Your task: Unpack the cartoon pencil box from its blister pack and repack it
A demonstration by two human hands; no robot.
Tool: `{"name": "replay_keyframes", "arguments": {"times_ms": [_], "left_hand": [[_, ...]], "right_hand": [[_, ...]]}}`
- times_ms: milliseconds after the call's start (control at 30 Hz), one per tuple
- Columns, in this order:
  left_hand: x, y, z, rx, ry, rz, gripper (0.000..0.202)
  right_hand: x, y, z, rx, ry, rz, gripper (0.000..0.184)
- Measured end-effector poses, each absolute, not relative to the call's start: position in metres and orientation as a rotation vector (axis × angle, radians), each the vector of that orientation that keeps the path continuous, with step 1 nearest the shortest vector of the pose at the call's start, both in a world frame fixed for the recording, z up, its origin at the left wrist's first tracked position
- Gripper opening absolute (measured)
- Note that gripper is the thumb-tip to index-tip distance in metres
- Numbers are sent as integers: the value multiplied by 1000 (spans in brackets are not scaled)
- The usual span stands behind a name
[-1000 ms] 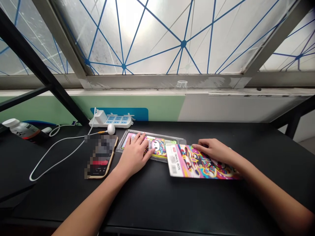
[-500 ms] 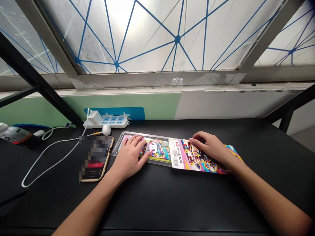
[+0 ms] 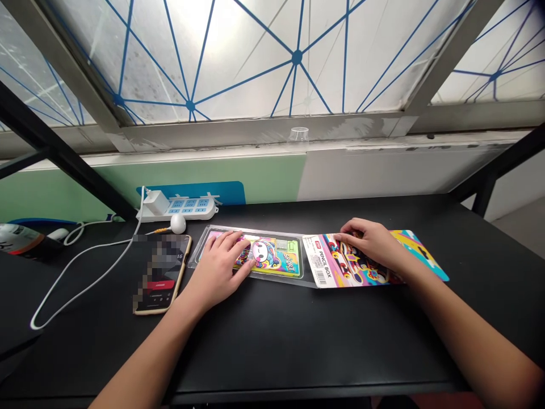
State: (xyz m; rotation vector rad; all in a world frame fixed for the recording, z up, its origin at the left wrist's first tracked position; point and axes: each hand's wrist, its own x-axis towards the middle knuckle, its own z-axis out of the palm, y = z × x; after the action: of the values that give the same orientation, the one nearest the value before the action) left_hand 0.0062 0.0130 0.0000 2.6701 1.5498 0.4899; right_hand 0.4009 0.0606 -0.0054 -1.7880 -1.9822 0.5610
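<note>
My left hand (image 3: 223, 267) lies with fingers spread over the left part of a colourful pencil box (image 3: 272, 254), which has a cartoon face and sits in a clear plastic tray (image 3: 304, 278). My right hand (image 3: 369, 241) is closed at the upper edge of a bright printed card (image 3: 330, 261) marked "PENCIL BOX", thumb on its face; the other fingertips are partly hidden. The card lies to the right of the pencil box, its left end over or against the tray's right end.
A phone (image 3: 182, 272) rests left of the tray on the black table (image 3: 298, 341). Behind it are a white power strip (image 3: 191, 208), a plugged-in adapter and a looping white cable (image 3: 63, 267). A bottle (image 3: 19, 238) lies far left; a clear cup (image 3: 298, 134) stands on the sill.
The printed card has slid right with my right hand, baring more of the pencil box and tray. My left hand stays on the box. The whole view has shifted slightly.
</note>
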Motion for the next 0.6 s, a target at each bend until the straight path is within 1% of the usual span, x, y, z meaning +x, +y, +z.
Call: {"name": "replay_keyframes", "arguments": {"times_ms": [267,467,600], "left_hand": [[-2,16,-1,2728,1498,458,41],[-1,11,1,2758,1439,382,50],[5,5,3,2759,1411,366,59]], "right_hand": [[413,58,-4,-1784,-1935,419,52],[392,47,1,-1818,-1897,514,52],[382,43,-1,-1830,-1914,529,52]]}}
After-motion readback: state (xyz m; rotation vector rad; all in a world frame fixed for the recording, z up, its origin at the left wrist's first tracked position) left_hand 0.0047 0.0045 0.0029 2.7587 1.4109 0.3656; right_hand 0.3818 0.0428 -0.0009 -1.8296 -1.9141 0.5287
